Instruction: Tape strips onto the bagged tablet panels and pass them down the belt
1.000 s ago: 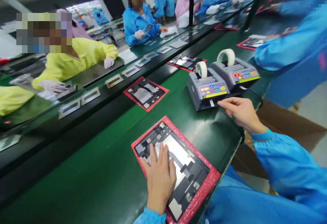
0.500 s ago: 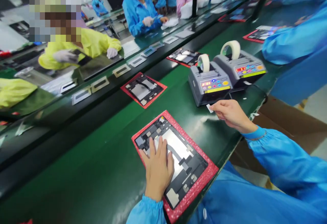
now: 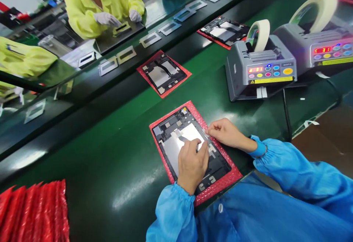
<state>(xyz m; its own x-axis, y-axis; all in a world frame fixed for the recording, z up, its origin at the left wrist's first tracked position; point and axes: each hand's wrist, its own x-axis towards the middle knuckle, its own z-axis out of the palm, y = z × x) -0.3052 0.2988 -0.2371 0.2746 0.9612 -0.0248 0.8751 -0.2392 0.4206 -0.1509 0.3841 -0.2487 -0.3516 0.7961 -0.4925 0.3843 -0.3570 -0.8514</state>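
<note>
The right hand (image 3: 226, 133) pinches a small pale tape strip (image 3: 205, 133) between fingertips at the edge of a black rectangular panel (image 3: 217, 164) on a red bubble-wrap pad (image 3: 230, 174), while the left hand (image 3: 191, 166) presses curled fingers (image 3: 200, 152) down, gripping nothing visible, and other pale tape strips (image 3: 176, 133) already lie stuck on.

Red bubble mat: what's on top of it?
On the mat lies a black panel with a silver plate. The left hand and right hand cover parts of the panel, hiding what's beneath.

left hand (image 3: 191, 166): fingertips on tablet housing (image 3: 168, 131) | right hand (image 3: 226, 133): pinching pale strip (image 3: 205, 133) | under both: red bubble mat (image 3: 226, 177) | upper right: tape dispenser (image 3: 260, 73)
</note>
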